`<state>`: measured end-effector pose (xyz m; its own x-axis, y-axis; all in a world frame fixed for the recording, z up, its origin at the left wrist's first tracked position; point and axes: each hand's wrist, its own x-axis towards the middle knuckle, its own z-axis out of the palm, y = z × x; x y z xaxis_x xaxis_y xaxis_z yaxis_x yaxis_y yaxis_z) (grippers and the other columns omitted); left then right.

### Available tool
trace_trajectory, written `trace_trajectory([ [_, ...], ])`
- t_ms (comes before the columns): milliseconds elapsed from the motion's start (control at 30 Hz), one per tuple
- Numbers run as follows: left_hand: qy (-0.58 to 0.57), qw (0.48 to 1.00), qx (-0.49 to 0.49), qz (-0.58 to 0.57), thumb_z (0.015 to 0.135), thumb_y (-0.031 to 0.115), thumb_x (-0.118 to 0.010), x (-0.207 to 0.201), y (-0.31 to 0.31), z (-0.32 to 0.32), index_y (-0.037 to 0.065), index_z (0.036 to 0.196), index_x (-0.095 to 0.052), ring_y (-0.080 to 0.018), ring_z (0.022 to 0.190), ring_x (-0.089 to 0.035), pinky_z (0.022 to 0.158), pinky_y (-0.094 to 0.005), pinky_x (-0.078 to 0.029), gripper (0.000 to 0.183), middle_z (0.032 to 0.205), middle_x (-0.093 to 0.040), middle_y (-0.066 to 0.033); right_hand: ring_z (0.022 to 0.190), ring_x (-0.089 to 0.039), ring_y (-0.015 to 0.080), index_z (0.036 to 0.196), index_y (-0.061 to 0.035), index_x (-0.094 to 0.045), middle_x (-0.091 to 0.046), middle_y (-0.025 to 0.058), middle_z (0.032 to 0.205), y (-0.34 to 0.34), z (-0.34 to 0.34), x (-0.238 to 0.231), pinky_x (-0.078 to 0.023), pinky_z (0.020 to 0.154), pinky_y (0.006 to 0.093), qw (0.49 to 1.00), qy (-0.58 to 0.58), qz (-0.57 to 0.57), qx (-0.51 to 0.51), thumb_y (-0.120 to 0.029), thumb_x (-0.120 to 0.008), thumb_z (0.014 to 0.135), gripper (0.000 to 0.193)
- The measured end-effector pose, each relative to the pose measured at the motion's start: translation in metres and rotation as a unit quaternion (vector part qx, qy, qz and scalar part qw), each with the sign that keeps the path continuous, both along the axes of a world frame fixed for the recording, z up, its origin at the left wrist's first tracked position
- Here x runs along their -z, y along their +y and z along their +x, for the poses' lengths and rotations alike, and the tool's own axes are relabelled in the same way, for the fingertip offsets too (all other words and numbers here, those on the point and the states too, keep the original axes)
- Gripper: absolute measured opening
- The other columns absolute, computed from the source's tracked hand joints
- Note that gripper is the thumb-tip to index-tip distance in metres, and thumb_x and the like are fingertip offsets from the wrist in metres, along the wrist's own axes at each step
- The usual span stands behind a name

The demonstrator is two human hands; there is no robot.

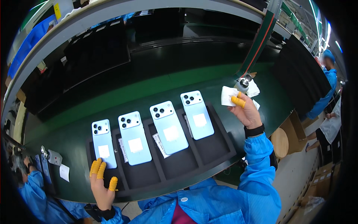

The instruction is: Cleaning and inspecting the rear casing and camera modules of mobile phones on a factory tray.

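Slipping looks like the main risk: the leftmost blue phone [102, 139] reaches past the back edge of the black tray [216, 151], so an uneven push from the left hand [101, 189] could skew it or send it toward its neighbour. The folded white wipe [226, 96] could catch the bottle [243, 86] just behind it if the right hand [247, 115] swung back carelessly. That hand pinches the wipe between yellow-covered thumb and finger, raised beyond the tray's right side, well apart from the leftmost blue phone. The left hand is spread, thumb away from the fingers, its fingertips at this phone's lower end; whether they press or merely hover, I cannot tell. The phone lies directly ahead of that hand, with three more blue phones [170, 125] to its right
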<state>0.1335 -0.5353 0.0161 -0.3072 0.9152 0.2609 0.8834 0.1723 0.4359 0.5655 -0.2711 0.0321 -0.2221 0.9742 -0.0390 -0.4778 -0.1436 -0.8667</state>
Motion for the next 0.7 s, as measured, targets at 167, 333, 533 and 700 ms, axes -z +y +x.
trace_trajectory([
  [167,-0.012,1.000,0.002,-0.001,0.084,0.035,-0.064,0.000,0.000,-0.003,-0.002,0.121,-0.057,-0.0362,0.125,-0.043,0.107,-0.0433,-0.031,0.053,0.133,-0.051,-0.0157,0.076,-0.065,0.0197,0.093,0.0039,-0.065,-0.067,0.0107,0.084,0.035,0.037,-0.014,-0.049,0.070,0.0290,0.784,-0.466,0.241,0.332,0.005,-0.060,0.081,0.013],
  [333,-0.025,0.999,-0.020,-0.012,0.085,0.037,-0.063,-0.001,0.001,-0.003,-0.002,0.119,-0.058,-0.0357,0.126,-0.043,0.107,-0.0440,-0.030,0.053,0.132,-0.052,-0.0157,0.092,-0.060,0.0360,0.089,0.0019,-0.066,-0.063,0.0187,0.092,0.064,0.050,-0.005,-0.050,0.077,0.0383,0.476,-0.729,0.379,0.314,0.005,-0.058,0.072,0.019],
  [533,-0.102,0.993,0.019,0.057,0.081,0.035,-0.066,-0.017,0.006,-0.020,-0.001,0.117,-0.060,-0.0348,0.122,-0.049,0.104,-0.0426,-0.035,0.051,0.128,-0.054,-0.0190,0.094,-0.058,0.0336,0.092,-0.0004,-0.067,-0.062,0.0157,0.092,0.066,0.049,0.010,-0.050,0.080,0.0417,0.417,-0.780,0.361,0.295,0.003,-0.056,0.075,0.021],
  [700,0.094,0.983,-0.009,0.155,0.086,0.046,-0.057,-0.088,0.026,-0.065,0.001,0.122,-0.057,-0.0337,0.125,-0.047,0.107,-0.0424,-0.031,0.058,0.132,-0.051,-0.0198,0.091,-0.058,0.0338,0.091,0.0009,-0.067,-0.062,0.0154,0.090,0.068,0.055,0.010,-0.050,0.078,0.0413,0.414,-0.796,0.344,0.277,0.008,-0.058,0.071,0.022],
])
